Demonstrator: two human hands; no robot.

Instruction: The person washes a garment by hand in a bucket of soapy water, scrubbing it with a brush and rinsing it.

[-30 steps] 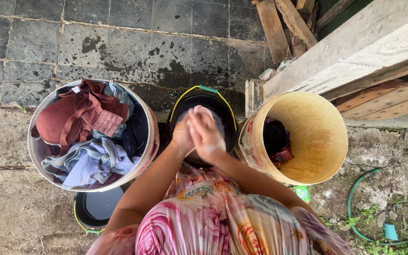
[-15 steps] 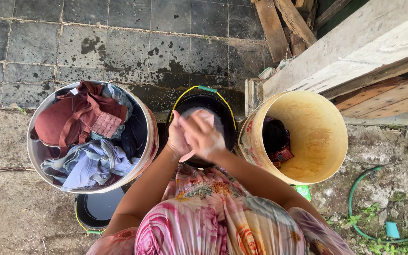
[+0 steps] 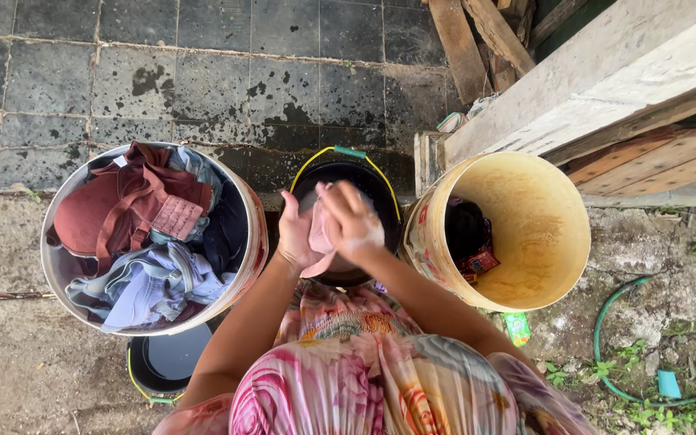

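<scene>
Pink wet cloth is pressed between the left hand and the right hand, both grips closed on it above the small black plastic bucket with a yellow handle. Compared with a second ago, the hands have slid against each other and the cloth hangs lower, which suggests scrubbing is still under way.

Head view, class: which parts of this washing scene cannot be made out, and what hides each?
- Black bucket: its contents, hidden by both hands.
- Pink cloth: its kind and full shape, mostly covered by the left hand and right hand.
- Small black pail: partly hidden under the laundry tub and the arm.
- Yellow bucket: dark items inside, too shadowed to identify.
</scene>
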